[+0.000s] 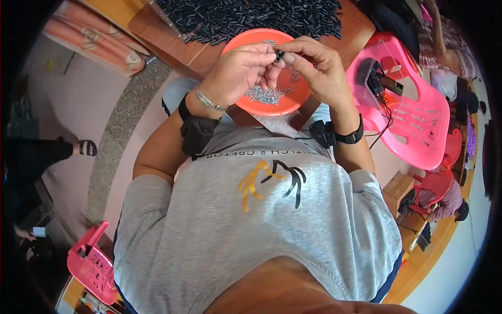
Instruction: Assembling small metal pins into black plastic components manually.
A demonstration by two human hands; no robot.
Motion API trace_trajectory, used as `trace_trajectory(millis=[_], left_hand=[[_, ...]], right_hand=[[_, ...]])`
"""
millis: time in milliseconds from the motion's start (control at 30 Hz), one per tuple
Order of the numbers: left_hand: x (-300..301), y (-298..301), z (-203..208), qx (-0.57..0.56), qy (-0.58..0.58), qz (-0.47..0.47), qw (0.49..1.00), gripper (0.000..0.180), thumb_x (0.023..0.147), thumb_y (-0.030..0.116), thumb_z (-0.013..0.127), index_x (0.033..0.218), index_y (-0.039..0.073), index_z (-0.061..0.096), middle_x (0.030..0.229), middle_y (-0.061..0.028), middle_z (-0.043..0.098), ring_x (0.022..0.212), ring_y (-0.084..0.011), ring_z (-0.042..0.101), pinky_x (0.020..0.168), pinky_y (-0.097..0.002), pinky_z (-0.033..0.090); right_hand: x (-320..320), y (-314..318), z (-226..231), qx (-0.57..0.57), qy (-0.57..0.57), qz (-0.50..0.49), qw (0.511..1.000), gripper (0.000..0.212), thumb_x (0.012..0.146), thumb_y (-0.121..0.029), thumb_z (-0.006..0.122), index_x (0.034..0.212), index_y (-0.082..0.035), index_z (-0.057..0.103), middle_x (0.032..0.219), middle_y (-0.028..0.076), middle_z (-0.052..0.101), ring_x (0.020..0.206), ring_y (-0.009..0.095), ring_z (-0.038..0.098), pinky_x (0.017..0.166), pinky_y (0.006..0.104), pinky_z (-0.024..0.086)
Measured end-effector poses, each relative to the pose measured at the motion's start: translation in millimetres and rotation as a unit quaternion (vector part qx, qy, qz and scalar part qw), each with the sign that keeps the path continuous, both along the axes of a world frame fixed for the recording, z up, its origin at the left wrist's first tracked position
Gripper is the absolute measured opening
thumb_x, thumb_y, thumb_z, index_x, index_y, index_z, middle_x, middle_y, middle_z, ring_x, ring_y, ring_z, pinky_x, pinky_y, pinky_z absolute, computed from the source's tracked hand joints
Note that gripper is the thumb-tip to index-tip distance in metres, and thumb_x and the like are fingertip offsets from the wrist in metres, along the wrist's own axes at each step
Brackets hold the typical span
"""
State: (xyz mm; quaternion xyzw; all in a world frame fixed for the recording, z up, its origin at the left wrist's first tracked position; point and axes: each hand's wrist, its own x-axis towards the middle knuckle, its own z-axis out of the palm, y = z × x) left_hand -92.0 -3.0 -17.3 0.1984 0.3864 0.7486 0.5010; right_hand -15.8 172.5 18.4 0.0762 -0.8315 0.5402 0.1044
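Both my hands meet over an orange-red plastic bowl [281, 108] that holds many small silvery metal pieces [267, 95]. Between the fingertips is a small black cylindrical part [280, 54], its exact kind too small to make out. My left hand [241, 67] pinches it from the left with thumb and forefinger, the other fingers curled below. From the right, my right hand [319, 65] grips the same part between thumb and fingertips. A large spread of small black tubular pieces [251, 18] lies on the wooden table just beyond the bowl.
The brown wooden table [196, 57] runs along the far side. A pink plastic chair [418, 112] with a black device and cable on it stands close on my right. Another pink chair [94, 267] is behind at left. Other people sit or stand at both edges.
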Motion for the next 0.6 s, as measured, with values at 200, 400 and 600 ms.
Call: trace_trajectory(millis=[200,400,600], left_hand=[[19.3,16.3,-2.4,0.023,0.011,-0.007,1.000,0.022,0.094,0.018,0.044,0.096,-0.001,0.056,0.079,-0.0058,0.055,0.067,-0.0127,0.055,0.063,-0.0245,0.046],[37.6,31.9,9.9,-0.017,0.059,0.018,0.998,0.022,0.094,0.018,0.044,0.094,0.000,0.056,0.079,-0.0054,0.055,0.069,-0.0124,0.055,0.063,-0.0236,0.045],[43.8,39.2,11.3,-0.020,0.060,0.027,0.998,0.022,0.093,0.019,0.045,0.090,0.000,0.056,0.077,-0.0045,0.054,0.067,-0.0113,0.054,0.062,-0.0224,0.044]], right_hand=[[20.4,19.7,-5.6,-0.003,0.037,0.005,0.999,0.016,0.083,-0.006,0.061,0.098,0.000,0.066,0.084,0.008,0.064,0.078,0.014,0.060,0.070,0.0259,0.047],[37.6,30.8,-14.9,-0.018,0.101,-0.018,0.995,0.016,0.081,-0.006,0.063,0.097,-0.001,0.067,0.083,0.008,0.064,0.073,0.013,0.060,0.066,0.0258,0.048],[44.4,30.4,-17.8,0.001,0.159,-0.056,0.986,0.017,0.078,-0.008,0.066,0.095,-0.003,0.068,0.081,0.008,0.063,0.071,0.015,0.061,0.063,0.0263,0.048]])
